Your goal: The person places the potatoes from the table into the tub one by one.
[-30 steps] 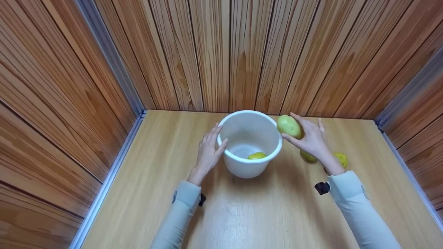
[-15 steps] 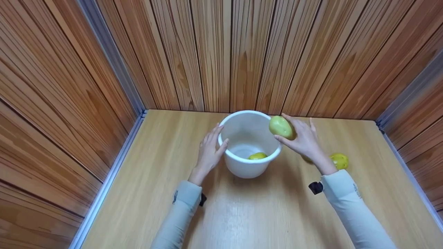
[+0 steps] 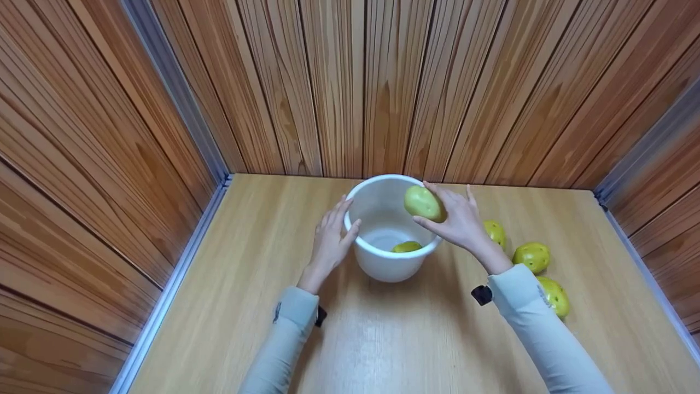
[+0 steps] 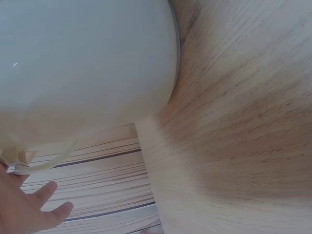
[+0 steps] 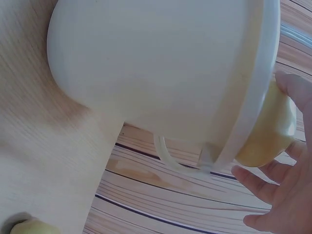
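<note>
A white bucket (image 3: pixel 391 269) stands upright on the wooden table, and one yellow-green potato (image 3: pixel 406 247) lies at its bottom. My left hand (image 3: pixel 329 236) touches the left side of the rim, its fingers fairly straight and its thumb over the edge. With thumb and fingers my right hand (image 3: pixel 459 218) grips a second yellow-green potato (image 3: pixel 421 202), held over the right part of the bucket's mouth. In the right wrist view that potato (image 5: pixel 268 131) shows partly behind the rim, with the right hand (image 5: pixel 287 190) around its outer side.
Several more potatoes (image 3: pixel 531 257) lie on the table (image 3: pixel 404 339) right of the bucket, partly behind the right forearm. A plank wall (image 3: pixel 383 98) rises behind the table. The bucket's handle (image 5: pixel 168 158) hangs on the far side.
My right hand has moved left, carrying the potato from beside the rim to over the bucket's mouth. More potatoes have come into sight behind the right arm. The left hand stays put.
</note>
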A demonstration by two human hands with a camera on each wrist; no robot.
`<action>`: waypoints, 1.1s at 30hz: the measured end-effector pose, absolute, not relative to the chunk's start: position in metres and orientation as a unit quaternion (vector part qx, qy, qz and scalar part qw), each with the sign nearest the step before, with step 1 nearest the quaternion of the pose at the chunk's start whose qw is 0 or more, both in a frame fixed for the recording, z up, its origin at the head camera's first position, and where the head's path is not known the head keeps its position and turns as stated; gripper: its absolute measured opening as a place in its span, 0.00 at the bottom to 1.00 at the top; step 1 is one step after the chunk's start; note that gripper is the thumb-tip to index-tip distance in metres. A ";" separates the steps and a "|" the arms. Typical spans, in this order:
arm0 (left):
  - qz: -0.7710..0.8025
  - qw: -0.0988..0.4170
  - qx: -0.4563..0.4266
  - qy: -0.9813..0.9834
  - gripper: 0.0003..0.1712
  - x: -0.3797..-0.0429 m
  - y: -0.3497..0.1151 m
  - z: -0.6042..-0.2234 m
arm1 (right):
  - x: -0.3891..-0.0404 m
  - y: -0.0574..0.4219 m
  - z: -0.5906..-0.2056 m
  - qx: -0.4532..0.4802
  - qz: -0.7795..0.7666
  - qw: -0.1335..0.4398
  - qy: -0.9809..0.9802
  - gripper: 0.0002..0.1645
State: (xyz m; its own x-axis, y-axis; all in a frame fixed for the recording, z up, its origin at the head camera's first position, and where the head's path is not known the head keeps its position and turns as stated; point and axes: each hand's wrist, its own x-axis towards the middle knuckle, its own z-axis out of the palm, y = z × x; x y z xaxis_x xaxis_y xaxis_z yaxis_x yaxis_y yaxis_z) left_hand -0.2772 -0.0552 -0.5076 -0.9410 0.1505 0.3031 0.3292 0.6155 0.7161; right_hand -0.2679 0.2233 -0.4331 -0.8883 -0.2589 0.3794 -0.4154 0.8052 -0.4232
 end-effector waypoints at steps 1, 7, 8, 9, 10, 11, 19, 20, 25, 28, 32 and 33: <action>-0.417 0.106 -0.134 -0.893 0.33 -0.277 -0.055 -0.508 | -0.268 0.222 -0.434 0.180 0.255 0.152 -0.938 0.46; -0.412 0.115 -0.141 -0.893 0.34 -0.277 -0.056 -0.509 | -0.269 0.218 -0.438 0.183 0.252 0.158 -0.937 0.45; -0.409 0.117 -0.141 -0.894 0.35 -0.277 -0.056 -0.509 | -0.269 0.217 -0.439 0.183 0.251 0.158 -0.937 0.45; -0.410 0.119 -0.142 -0.893 0.35 -0.277 -0.056 -0.509 | -0.269 0.217 -0.439 0.183 0.249 0.158 -0.938 0.45; -0.409 0.118 -0.141 -0.894 0.36 -0.277 -0.056 -0.509 | -0.269 0.216 -0.440 0.182 0.249 0.157 -0.938 0.45; -0.410 0.118 -0.141 -0.893 0.36 -0.277 -0.055 -0.509 | -0.270 0.216 -0.440 0.182 0.249 0.155 -0.939 0.45; -0.416 0.112 -0.138 -0.892 0.35 -0.276 -0.054 -0.508 | -0.270 0.216 -0.443 0.177 0.253 0.144 -0.940 0.44; -0.417 0.113 -0.138 -0.891 0.34 -0.276 -0.054 -0.508 | -0.270 0.215 -0.443 0.176 0.254 0.142 -0.940 0.44; -0.422 0.114 -0.135 -0.889 0.32 -0.276 -0.054 -0.509 | -0.270 0.215 -0.444 0.174 0.253 0.137 -0.942 0.45; -0.422 0.115 -0.135 -0.889 0.32 -0.277 -0.054 -0.509 | -0.270 0.215 -0.444 0.175 0.253 0.134 -0.942 0.46; -0.418 0.115 -0.138 -0.891 0.33 -0.277 -0.055 -0.509 | -0.269 0.215 -0.445 0.176 0.255 0.132 -0.942 0.47; -0.417 0.116 -0.139 -0.891 0.33 -0.277 -0.055 -0.509 | -0.269 0.215 -0.445 0.176 0.256 0.133 -0.941 0.47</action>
State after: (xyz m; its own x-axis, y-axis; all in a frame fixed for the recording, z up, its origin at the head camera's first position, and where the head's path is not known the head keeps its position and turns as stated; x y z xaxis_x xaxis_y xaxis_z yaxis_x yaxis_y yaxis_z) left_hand -0.2773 -0.0549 -0.5094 -0.9343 0.1514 0.3229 0.3450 0.6131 0.7107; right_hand -0.2693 0.2150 -0.4455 -0.9026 -0.2636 0.3403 -0.3997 0.8068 -0.4352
